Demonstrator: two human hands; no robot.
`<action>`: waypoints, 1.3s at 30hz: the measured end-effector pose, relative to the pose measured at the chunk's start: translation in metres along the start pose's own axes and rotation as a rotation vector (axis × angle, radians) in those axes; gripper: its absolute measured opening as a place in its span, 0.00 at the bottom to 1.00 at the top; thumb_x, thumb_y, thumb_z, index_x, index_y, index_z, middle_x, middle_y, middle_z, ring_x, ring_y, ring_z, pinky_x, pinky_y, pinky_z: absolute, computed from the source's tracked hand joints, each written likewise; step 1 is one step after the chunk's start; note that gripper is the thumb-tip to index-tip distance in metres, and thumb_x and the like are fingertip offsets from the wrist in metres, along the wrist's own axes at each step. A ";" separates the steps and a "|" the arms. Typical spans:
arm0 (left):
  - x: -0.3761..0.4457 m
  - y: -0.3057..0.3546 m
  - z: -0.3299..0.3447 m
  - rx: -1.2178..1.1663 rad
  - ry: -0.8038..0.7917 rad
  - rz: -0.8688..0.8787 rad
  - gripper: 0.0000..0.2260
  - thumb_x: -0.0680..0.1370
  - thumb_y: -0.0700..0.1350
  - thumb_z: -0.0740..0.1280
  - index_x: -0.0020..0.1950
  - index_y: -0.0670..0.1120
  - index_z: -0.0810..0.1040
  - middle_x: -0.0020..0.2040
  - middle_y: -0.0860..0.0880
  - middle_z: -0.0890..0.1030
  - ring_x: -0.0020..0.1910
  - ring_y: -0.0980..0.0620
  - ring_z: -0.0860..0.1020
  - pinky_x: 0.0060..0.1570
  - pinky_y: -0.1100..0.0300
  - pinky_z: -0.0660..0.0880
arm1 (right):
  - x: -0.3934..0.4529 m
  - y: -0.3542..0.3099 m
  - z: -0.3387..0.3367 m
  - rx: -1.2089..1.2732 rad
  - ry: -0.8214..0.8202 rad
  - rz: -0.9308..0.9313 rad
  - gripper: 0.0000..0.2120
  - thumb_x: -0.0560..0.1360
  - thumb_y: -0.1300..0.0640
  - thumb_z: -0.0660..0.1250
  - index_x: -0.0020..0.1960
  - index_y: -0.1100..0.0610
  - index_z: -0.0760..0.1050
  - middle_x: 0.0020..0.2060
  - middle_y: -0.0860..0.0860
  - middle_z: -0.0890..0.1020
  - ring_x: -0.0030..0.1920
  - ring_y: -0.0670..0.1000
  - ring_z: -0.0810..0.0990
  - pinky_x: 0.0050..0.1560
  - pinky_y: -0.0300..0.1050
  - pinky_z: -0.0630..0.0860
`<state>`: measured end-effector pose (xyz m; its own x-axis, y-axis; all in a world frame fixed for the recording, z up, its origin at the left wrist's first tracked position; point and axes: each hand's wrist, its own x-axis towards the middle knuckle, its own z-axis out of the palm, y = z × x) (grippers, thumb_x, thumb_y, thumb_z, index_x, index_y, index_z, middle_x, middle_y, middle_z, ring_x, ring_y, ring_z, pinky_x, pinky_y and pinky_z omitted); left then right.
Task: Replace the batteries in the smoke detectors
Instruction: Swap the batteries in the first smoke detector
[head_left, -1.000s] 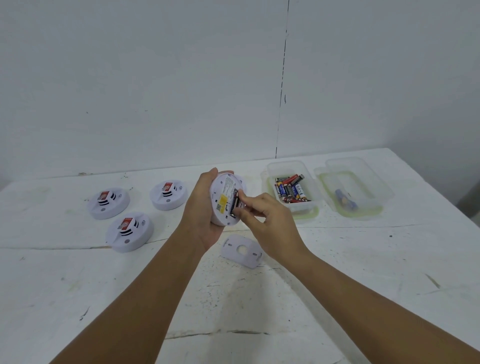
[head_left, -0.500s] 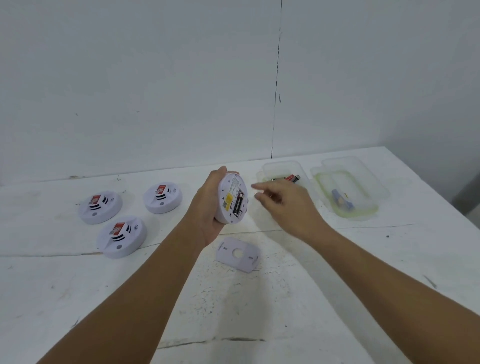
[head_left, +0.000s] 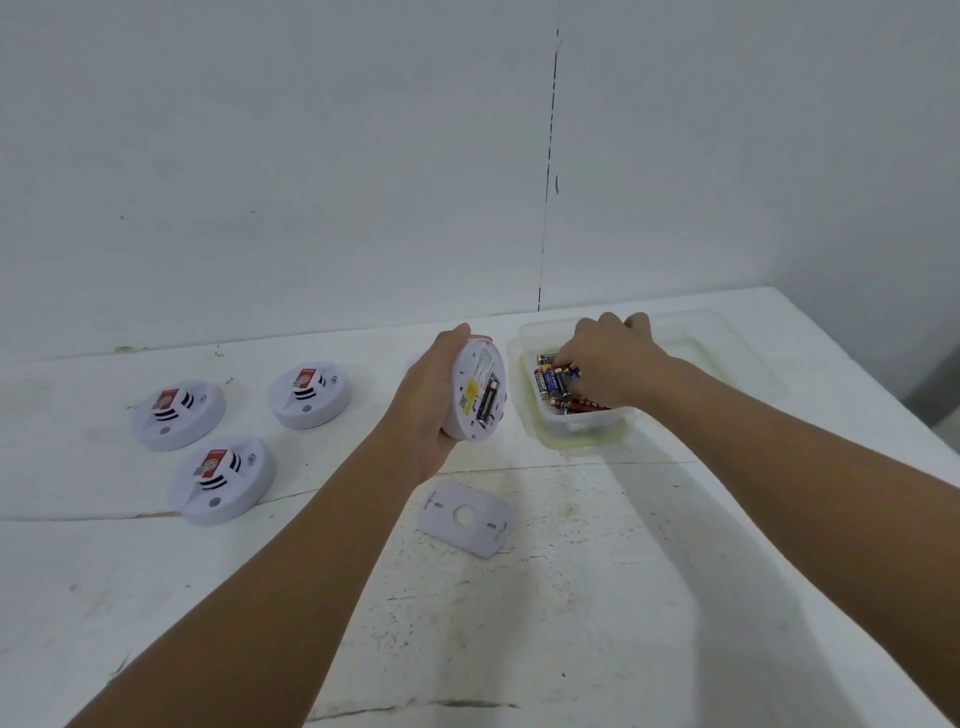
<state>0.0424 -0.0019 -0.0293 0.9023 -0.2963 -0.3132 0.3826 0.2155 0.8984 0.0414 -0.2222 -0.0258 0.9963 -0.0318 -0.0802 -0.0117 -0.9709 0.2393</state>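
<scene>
One detector: our left hand (head_left: 426, 410) gripped the open smoke detector (head_left: 477, 391) on edge above the table (head_left: 597, 597), back facing right, battery (head_left: 488, 399) lengthwise near-upright.
Right hand (head_left: 608, 364): fingers down among the batteries (head_left: 553, 382); pinch not discernible.
Container (head_left: 571, 428): clear tub, loose batteries inside.
Clearance: cover plate (head_left: 464, 518) lay below; three detectors (head_left: 218, 480) well left.

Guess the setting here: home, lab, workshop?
Likely a staged work or data-collection bench, not a home: a bare white wall, a scuffed white table, identical smoke detectors laid out beside a clear tub of batteries.
</scene>
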 end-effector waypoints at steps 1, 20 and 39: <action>0.001 0.000 0.000 -0.002 -0.002 0.001 0.18 0.82 0.59 0.66 0.64 0.47 0.82 0.56 0.42 0.84 0.54 0.38 0.82 0.59 0.42 0.78 | 0.003 0.000 0.001 -0.031 -0.009 -0.004 0.15 0.80 0.53 0.65 0.66 0.43 0.79 0.58 0.50 0.75 0.61 0.56 0.71 0.59 0.55 0.63; 0.004 0.000 0.002 0.003 -0.011 0.003 0.15 0.82 0.58 0.66 0.52 0.49 0.86 0.51 0.43 0.85 0.52 0.38 0.82 0.62 0.39 0.78 | 0.020 0.008 0.006 -0.127 -0.016 -0.202 0.14 0.80 0.41 0.64 0.57 0.47 0.82 0.47 0.46 0.80 0.55 0.52 0.73 0.59 0.53 0.60; 0.003 -0.001 -0.002 -0.016 0.007 -0.013 0.17 0.82 0.59 0.66 0.59 0.47 0.83 0.54 0.42 0.84 0.54 0.37 0.81 0.59 0.42 0.78 | 0.031 0.002 0.009 0.073 -0.062 -0.084 0.16 0.78 0.41 0.70 0.58 0.52 0.79 0.52 0.49 0.82 0.57 0.55 0.74 0.55 0.52 0.59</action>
<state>0.0455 -0.0010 -0.0322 0.8987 -0.2929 -0.3265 0.3969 0.2263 0.8895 0.0714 -0.2271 -0.0365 0.9869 0.0376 -0.1569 0.0628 -0.9853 0.1587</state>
